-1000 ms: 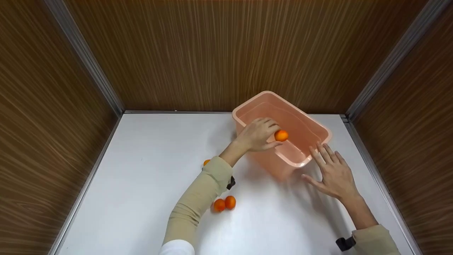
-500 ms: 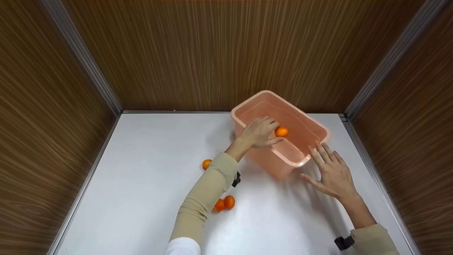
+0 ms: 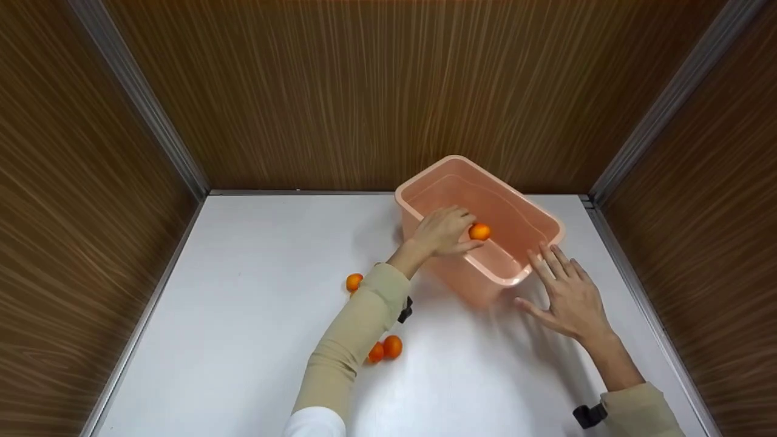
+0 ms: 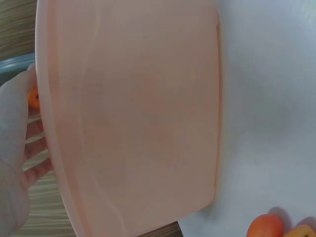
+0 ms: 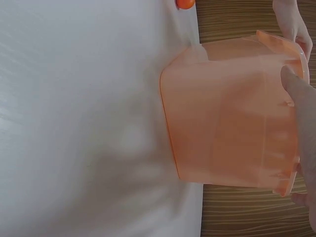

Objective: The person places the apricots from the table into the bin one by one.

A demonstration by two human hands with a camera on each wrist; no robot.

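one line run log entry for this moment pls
left hand: holds orange over pink tub | right hand: open, fingers at tub rim | table: loose oranges

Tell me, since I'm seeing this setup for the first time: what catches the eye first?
The salmon-pink tub at the back right of the white table, with the left hand holding a small orange over it. The right hand lies flat with fingertips at the tub's near rim. Three loose oranges sit by the left sleeve.
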